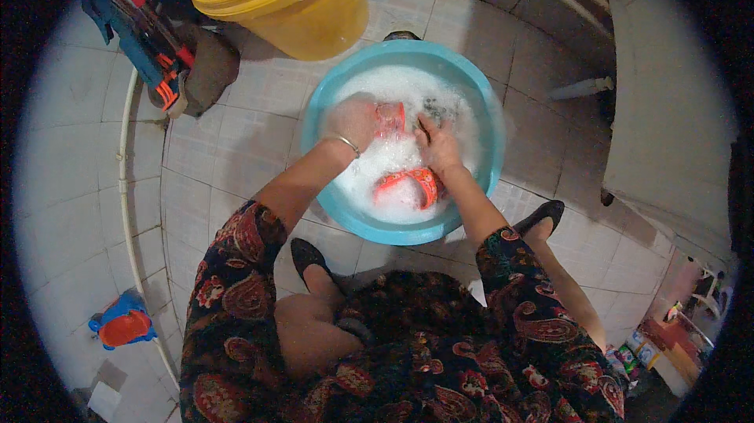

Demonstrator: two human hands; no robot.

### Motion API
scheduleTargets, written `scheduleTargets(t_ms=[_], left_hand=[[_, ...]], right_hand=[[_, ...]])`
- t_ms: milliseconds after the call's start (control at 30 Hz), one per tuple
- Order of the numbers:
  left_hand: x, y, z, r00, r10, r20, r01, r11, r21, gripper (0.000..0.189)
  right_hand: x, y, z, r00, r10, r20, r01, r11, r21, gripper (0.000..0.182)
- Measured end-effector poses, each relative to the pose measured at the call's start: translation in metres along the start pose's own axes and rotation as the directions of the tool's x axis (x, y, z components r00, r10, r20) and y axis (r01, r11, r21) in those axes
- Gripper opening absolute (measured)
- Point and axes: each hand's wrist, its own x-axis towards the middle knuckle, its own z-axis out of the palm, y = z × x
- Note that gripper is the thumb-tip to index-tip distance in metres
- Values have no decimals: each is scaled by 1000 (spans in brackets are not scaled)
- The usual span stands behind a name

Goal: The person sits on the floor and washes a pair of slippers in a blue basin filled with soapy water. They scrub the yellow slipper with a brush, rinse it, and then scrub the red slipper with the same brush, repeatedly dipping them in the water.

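A round turquoise plastic basin (403, 234) holds foamy water on the tiled floor. Inside it at the left, blurred, my left hand (353, 119) touches a red-rimmed, partly see-through item (390, 119); whether the fingers grip it is unclear. My right hand (439, 143), at the right side of the basin, has its fingers spread in the suds, near a dark patterned thing (439, 108) partly under foam. An orange-red flowered strap or band (421, 181) curves out of the foam below my hands, close to my right wrist. Suds hide the rest of these items.
Behind the basin at the left stands a large yellow bucket (306, 16). Long-handled tools (141, 52) lean at the upper left. A blue and red plastic holder (123, 326) is at the lower left. A pale cabinet-like block (665, 111) rises at the right. My feet flank the basin.
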Motion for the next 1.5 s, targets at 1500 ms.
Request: scheduleTargets(t_ms=[1500], left_hand=[[33, -5, 95, 867, 2, 498, 486, 209, -848, 75]], right_hand=[[-23, -52, 2, 982, 62, 180, -53, 997, -53, 52]])
